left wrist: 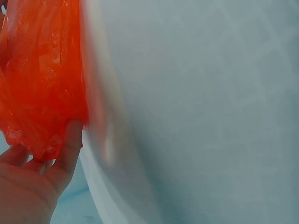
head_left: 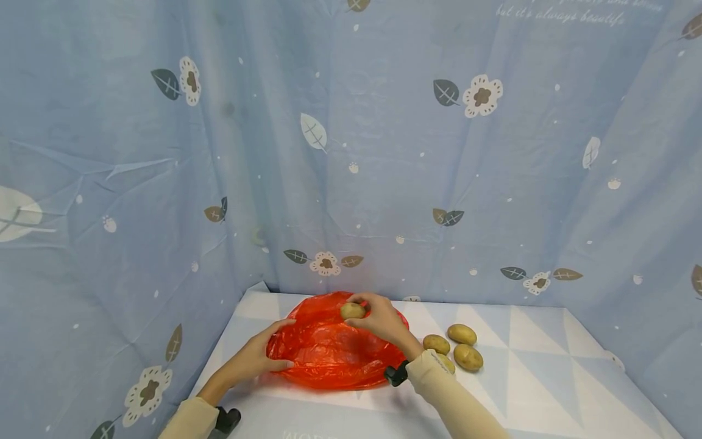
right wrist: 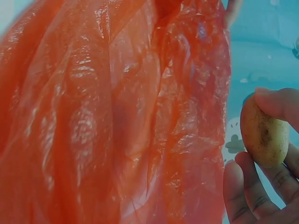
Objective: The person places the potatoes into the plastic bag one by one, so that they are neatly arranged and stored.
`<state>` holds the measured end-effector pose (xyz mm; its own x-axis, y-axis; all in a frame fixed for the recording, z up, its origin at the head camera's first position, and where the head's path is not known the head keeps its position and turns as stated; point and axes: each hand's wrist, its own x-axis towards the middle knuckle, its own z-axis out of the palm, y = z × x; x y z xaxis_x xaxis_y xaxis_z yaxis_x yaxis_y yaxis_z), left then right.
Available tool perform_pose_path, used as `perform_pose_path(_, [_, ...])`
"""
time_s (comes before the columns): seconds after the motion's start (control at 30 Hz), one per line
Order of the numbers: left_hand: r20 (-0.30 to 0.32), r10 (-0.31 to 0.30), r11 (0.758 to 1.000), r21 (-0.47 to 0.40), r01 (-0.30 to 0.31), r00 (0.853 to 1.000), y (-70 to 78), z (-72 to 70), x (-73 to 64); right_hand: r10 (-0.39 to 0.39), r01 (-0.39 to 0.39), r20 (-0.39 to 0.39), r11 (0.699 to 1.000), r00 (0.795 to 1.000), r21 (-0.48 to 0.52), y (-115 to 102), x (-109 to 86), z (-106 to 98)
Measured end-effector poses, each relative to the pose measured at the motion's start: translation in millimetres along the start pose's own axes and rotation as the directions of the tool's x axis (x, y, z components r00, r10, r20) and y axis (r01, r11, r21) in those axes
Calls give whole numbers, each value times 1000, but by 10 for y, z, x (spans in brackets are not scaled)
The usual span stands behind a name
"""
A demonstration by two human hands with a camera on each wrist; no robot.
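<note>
A red plastic bag (head_left: 329, 341) lies spread on the table, its thin film crumpled and shiny. At its left edge my left hand (head_left: 255, 356) grips the film, thumb on the near side and fingers farther back; the left wrist view shows the thumb (left wrist: 70, 149) against the red film. Over the bag's far part, my right hand (head_left: 381, 317) holds a potato (head_left: 352, 311) between thumb and fingers. Seen close in the right wrist view, this potato (right wrist: 264, 133) is yellowish with a dark blemish, and the bag (right wrist: 112, 116) fills the left side.
To the right of the bag lie several loose potatoes (head_left: 468, 358), one partly hidden by my right sleeve (head_left: 439, 381). The table (head_left: 537, 366) has a white and pale blue triangle-patterned cover. Blue patterned curtains (head_left: 384, 183) stand behind it and along both sides.
</note>
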<state>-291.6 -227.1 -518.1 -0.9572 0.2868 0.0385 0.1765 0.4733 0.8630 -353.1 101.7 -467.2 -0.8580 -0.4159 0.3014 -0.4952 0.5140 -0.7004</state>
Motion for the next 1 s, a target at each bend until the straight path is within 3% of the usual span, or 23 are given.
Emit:
perform_pose_path(0.73, [-5,-13,1000,16,13,1000,14,8,9,100,-103,56,993,993,55,52,268,292])
perform_pose_path(1.0, [3,-6,1000,16,6,1000,3,7,14,128,-131,90,991,988,30,117,337,463])
